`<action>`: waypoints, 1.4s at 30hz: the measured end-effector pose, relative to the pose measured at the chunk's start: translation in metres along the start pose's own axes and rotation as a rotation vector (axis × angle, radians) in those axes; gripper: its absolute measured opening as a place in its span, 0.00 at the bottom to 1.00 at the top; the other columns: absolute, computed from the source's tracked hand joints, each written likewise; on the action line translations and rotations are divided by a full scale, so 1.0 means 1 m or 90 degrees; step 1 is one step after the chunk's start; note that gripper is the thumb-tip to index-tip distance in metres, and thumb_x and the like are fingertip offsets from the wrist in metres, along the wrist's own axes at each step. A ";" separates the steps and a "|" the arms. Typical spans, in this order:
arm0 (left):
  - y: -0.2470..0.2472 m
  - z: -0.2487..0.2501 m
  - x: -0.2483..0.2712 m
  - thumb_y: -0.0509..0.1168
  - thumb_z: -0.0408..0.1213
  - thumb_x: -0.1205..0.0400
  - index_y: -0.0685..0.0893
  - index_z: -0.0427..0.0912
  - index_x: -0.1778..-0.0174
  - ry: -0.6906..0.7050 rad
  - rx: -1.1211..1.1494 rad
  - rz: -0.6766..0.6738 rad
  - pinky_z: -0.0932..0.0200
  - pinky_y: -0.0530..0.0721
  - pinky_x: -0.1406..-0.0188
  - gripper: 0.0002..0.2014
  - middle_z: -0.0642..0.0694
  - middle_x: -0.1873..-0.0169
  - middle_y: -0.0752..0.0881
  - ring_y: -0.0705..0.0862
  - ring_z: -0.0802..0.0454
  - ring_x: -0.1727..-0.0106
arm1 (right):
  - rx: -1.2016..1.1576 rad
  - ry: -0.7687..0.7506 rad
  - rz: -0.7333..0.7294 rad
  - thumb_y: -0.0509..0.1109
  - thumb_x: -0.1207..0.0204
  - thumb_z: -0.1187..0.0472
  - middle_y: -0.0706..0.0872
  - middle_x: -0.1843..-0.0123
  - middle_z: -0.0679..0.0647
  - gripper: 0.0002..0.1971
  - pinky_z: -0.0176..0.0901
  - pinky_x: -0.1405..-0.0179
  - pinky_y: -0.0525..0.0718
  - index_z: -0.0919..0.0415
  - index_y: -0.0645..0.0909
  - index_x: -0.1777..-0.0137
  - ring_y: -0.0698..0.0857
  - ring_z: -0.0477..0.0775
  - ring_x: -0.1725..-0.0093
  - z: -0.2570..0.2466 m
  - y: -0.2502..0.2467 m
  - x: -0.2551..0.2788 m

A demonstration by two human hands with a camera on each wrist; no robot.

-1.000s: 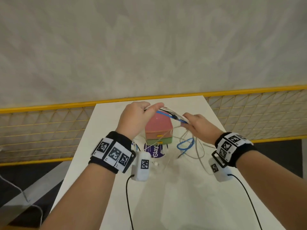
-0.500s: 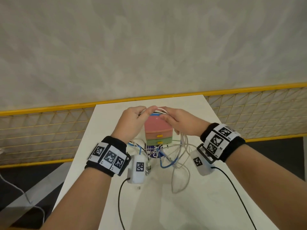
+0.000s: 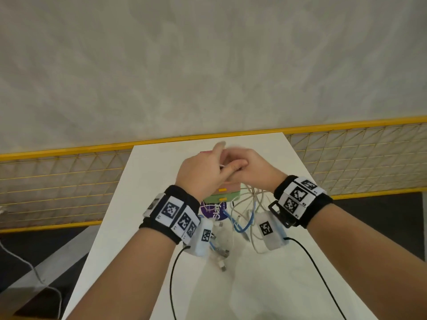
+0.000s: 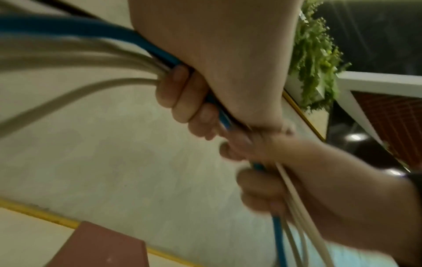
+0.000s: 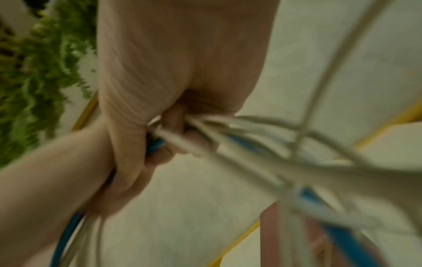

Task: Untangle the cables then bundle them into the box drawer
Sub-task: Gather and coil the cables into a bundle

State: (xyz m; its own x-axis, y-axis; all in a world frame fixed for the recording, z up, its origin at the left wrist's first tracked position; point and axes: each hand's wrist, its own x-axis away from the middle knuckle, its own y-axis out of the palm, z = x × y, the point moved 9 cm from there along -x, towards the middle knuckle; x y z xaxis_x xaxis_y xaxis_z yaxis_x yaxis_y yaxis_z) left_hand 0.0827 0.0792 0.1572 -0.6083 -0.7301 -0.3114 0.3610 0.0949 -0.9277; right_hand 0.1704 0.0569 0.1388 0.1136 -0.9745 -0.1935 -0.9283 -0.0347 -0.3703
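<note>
We see a white surface point(image 3: 265, 292) running away from us toward a pale, mottled wall point(image 3: 208, 65). A yellow-framed wire mesh fence point(image 3: 57, 181) crosses behind the surface on both sides. A purple round label with white lettering point(image 3: 213, 211) lies flat on the surface. In the left wrist view, green foliage point(image 4: 315, 54) hangs beside a white ledge point(image 4: 383, 83).

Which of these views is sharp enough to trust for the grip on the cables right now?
Head view: mostly sharp, only the left hand fingertip smears; loops hang blurred below the right hand. Left wrist view: dim, mildly blurred, yet the fingers closed round the blue cable and white cables read clearly. Right wrist view: heavy motion blur, cables streaked; least trustworthy.
</note>
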 end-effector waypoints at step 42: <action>-0.090 -0.074 0.020 0.63 0.56 0.17 0.64 0.39 0.79 -0.191 0.390 0.319 0.53 0.61 0.73 0.31 0.49 0.81 0.59 0.60 0.51 0.74 | 0.252 -0.001 -0.001 0.54 0.15 0.60 0.78 0.63 0.63 0.09 0.51 0.68 0.75 0.65 0.63 0.41 0.77 0.60 0.68 0.075 0.043 0.016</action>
State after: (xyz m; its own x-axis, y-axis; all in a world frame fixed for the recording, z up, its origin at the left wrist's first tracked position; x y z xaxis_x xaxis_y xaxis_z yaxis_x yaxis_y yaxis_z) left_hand -0.0149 0.1063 0.2193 -0.0923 -0.8563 -0.5082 0.9103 0.1343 -0.3916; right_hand 0.1593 0.0563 0.0513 0.1158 -0.9740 -0.1946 -0.7203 0.0526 -0.6917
